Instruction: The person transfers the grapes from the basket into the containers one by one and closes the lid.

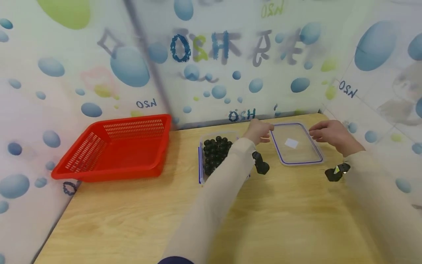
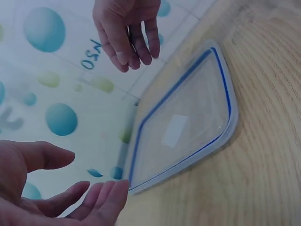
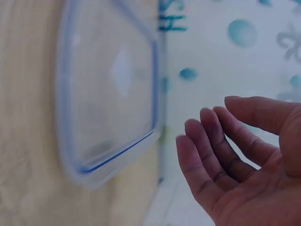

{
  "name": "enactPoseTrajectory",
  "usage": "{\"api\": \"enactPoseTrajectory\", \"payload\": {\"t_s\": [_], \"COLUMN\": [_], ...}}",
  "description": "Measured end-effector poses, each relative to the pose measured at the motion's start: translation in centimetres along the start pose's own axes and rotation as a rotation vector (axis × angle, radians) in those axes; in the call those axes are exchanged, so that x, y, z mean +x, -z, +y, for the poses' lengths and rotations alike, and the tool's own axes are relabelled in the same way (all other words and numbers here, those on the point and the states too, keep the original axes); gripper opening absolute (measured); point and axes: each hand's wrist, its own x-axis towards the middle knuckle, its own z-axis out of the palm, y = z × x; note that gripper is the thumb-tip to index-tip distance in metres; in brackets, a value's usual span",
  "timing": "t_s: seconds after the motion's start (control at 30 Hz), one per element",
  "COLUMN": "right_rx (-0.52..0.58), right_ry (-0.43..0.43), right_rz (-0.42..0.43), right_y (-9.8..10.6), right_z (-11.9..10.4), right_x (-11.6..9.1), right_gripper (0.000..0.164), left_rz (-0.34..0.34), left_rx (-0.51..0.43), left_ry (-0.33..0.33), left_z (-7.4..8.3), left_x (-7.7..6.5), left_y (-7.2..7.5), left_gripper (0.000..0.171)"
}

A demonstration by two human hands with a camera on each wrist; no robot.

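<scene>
A clear plastic lid (image 1: pixel 284 148) with a blue seal lies flat on the table, a small white label (image 1: pixel 291 143) on it. My left hand (image 1: pixel 258 131) hovers at the lid's left edge, fingers loosely bent and holding nothing. At the opposite edge, my right hand (image 1: pixel 333 135) is raised with relaxed fingers and an empty palm. Both wrist views show a gap between thumb and fingers. Left of the lid stands a clear container (image 1: pixel 200 165) filled with dark round balls (image 1: pixel 215 150); my left forearm hides its right part.
A red plastic basket (image 1: pixel 132 157) with slotted sides sits at the left of the wooden table (image 1: pixel 132 227). Walls with a bubble print (image 1: pixel 217 91) close off the back and both sides. A black wrist camera (image 1: pixel 260 164) hangs under my left wrist.
</scene>
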Motion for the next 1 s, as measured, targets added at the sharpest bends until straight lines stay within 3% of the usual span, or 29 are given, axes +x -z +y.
{"api": "enactPoseTrajectory", "payload": {"t_s": [0.17, 0.4, 0.73, 1.0], "right_rx": [-0.058, -0.158, -0.058, -0.060], "right_ry": [-0.062, -0.063, -0.115, -0.154], "right_rz": [-0.001, 0.049, 0.085, 0.119], "right_y": [-1.5, -2.9, -3.5, -3.2], "right_z": [0.0, 0.4, 3.0, 4.4], "right_x": [2.1, 4.5, 4.8, 4.2], "right_gripper": [0.043, 0.036, 0.039, 0.043], "left_rz": [0.070, 0.123, 0.130, 0.105], "left_rx": [0.070, 0.080, 0.043, 0.135], "left_ry": [0.035, 0.129, 0.202, 0.196], "left_z": [-0.9, -2.1, -3.3, -3.5], "left_x": [1.2, 2.6, 3.8, 4.0], "left_y": [1.0, 2.2, 0.7, -0.8], "left_gripper": [0.036, 0.041, 0.024, 0.026]}}
